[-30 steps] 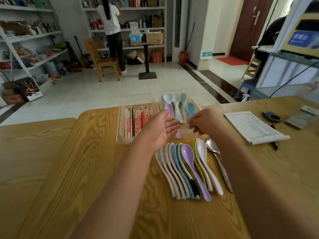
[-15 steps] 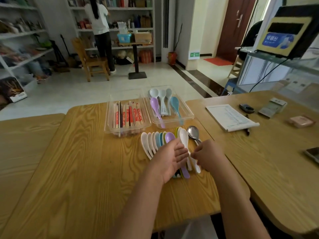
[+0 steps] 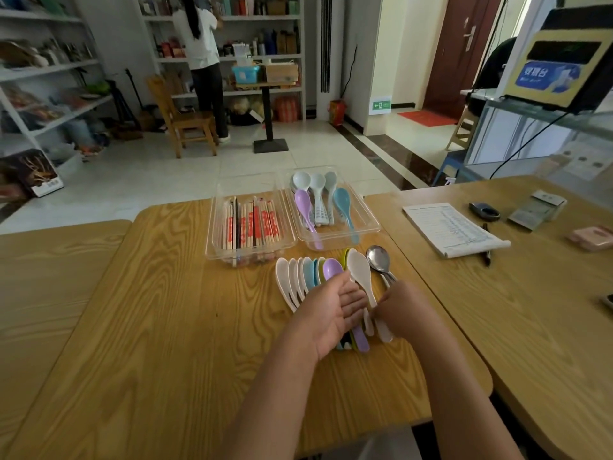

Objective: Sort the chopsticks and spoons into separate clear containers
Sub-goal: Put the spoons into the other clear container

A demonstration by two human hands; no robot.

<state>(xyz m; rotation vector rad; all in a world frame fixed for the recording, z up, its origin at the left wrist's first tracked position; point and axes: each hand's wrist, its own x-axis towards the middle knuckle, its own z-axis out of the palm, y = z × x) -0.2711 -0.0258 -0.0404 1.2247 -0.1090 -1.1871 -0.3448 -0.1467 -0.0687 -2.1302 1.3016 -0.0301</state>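
Left hand point(image 3: 335, 310) lies flat, fingers straight, against the spoon row point(image 3: 298, 280) on the table point(image 3: 166, 327). Right hand point(image 3: 406, 315) pinches the white spoon point(image 3: 361, 275). Beyond, chopsticks point(image 3: 252, 227) fill the left container point(image 3: 212, 237); sorted spoons point(image 3: 317, 200) lie in the right container point(image 3: 372, 224).

Fanned spoons point(image 3: 284, 277): my left hand point(image 3: 331, 313) is covering their handles.
Right hand point(image 3: 404, 310): its fingertips are hiding from me.

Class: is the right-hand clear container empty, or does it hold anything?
Partly filled: the right-hand container holds a purple spoon, a blue spoon and several pale spoons.
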